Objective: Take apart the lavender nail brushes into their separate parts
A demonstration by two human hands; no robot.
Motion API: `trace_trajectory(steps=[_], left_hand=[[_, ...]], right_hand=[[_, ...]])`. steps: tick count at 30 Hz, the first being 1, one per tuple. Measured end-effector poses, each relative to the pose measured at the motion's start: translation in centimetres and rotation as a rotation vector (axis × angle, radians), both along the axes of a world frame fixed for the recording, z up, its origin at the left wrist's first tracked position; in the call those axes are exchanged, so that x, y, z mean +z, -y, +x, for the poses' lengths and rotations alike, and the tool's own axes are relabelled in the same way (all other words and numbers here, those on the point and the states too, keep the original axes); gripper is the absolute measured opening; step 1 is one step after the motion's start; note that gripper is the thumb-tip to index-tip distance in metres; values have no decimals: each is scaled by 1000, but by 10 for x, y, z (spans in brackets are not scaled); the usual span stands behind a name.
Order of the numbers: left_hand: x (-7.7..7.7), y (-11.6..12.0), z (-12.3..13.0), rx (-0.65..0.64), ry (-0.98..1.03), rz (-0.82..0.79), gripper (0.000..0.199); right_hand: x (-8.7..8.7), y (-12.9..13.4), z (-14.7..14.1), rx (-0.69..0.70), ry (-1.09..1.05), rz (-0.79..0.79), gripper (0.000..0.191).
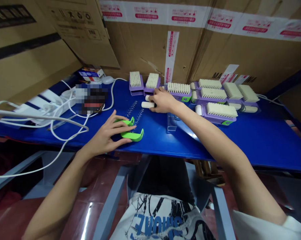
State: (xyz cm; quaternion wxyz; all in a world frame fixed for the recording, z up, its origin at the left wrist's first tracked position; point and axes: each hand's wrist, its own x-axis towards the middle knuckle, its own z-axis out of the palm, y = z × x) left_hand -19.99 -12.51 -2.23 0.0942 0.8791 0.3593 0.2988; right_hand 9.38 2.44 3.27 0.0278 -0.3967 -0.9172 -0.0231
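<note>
My left hand (110, 133) has its fingers spread on and around two bright green curved pieces (133, 135) near the table's front edge. Two thin springs (139, 116) lie just beyond them. My right hand (161, 100) has its fingers bent over the ends of two white cylinders (148, 104); its fingertips are partly hidden. Behind that hand stand two purple brush heads with pale bristles (135, 79). More purple brushes (221, 110), some with green tabs, lie to the right. A clear plastic piece (171, 122) sits below my right wrist.
The blue table (262, 140) is backed by cardboard (145, 43). White cables and a power strip (49, 106) lie at the left, beside a blurred dark object. A small box (90, 74) stands at the back left. Grey chair arms (113, 203) show below.
</note>
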Motion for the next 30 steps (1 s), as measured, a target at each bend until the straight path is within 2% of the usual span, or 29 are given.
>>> trace_trajectory(steps=[4,9,12,15,17,18,20,22,24,26,28,30], left_hand=[[0,7,2,-30,52,33,43],[-2,-13,38,-85,51,57,36],[4,-19,57,-114,7,58,38],[17,-27,57,-8,59,102,45],[25,-52,50,172,201,147,46],[27,-72,45,291,309,146,44],[24,-127,35,511,540,70,46],[15,-189,30,626,637,-107,52],[3,-240,31,643,678,-262,58],[-7,-269,36,578,658,-325,48],[-14,-278,41,490,629,-325,41],[-20,-274,42,396,582,-272,46]], right_hand=[[13,-2,-4,-9,-147,-7,42],[13,-14,-29,33,-196,1,36],[13,-19,-41,79,-209,-4,33],[22,-22,-35,77,-292,25,34],[31,-25,-18,34,-364,49,36],[35,-27,-8,4,-400,65,36],[40,-31,14,-86,-456,97,37],[40,-33,35,-168,-509,129,37],[37,-32,53,-216,-543,172,37],[31,-28,69,-220,-558,198,39],[25,-23,83,-192,-567,195,41],[20,-20,93,-164,-580,176,40]])
